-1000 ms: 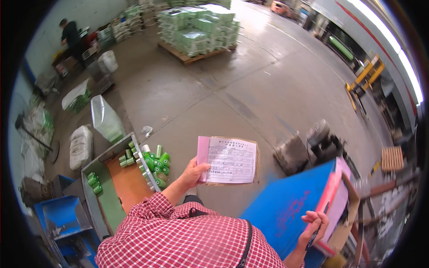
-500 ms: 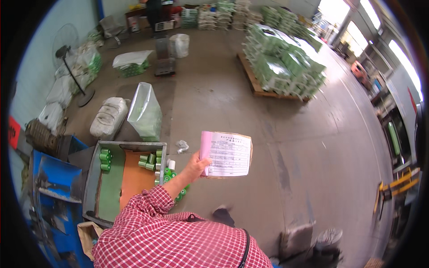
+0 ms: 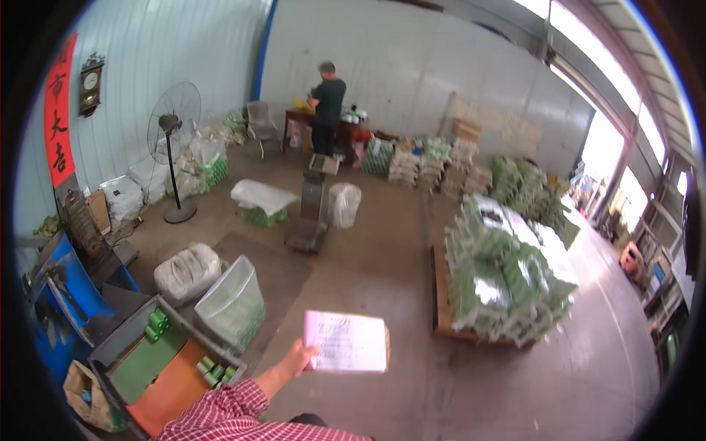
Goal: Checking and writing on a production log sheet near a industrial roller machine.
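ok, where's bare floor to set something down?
Floor between the dark platform stand and the loaded pallet, beyond the paper pad in the left hand. More on the pallet's near side. Crowded: left, where the grey tray, clear bag and white sack sit close together, and along the back wall, lined with stacks.

Left hand (image 3: 297, 358) grips paper pad (image 3: 350, 342); green rolls (image 3: 157, 322) lie in tray (image 3: 147, 370); person (image 3: 329, 103) stands beside table (image 3: 296, 115)
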Action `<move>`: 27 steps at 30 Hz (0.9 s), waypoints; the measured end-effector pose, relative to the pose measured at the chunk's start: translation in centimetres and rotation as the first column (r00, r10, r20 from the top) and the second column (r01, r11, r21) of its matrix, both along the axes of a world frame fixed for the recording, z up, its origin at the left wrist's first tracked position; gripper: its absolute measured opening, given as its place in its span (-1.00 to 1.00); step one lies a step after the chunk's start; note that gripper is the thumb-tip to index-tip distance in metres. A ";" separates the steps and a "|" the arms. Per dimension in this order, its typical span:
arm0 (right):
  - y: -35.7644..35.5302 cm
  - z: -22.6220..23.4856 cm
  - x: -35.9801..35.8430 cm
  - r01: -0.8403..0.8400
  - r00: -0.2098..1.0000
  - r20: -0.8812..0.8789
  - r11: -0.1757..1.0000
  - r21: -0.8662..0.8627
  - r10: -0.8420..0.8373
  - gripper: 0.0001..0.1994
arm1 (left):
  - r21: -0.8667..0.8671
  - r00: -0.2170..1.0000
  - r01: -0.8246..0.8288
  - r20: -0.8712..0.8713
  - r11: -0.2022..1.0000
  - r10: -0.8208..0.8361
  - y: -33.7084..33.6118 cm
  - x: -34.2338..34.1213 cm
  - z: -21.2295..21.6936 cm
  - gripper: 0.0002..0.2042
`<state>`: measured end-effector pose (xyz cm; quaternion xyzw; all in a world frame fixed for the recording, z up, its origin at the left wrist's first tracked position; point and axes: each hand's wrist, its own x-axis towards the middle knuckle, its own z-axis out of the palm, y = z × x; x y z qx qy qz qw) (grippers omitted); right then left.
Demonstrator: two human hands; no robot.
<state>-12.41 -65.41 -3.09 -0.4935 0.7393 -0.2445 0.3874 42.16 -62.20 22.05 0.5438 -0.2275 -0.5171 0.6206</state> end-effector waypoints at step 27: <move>-81.0 9.3 28.8 -0.103 0.796 0.606 0.987 0.125 0.007 -0.82 | -0.109 0.989 -0.122 0.069 0.986 0.130 -71.5 17.3 -5.5 -0.65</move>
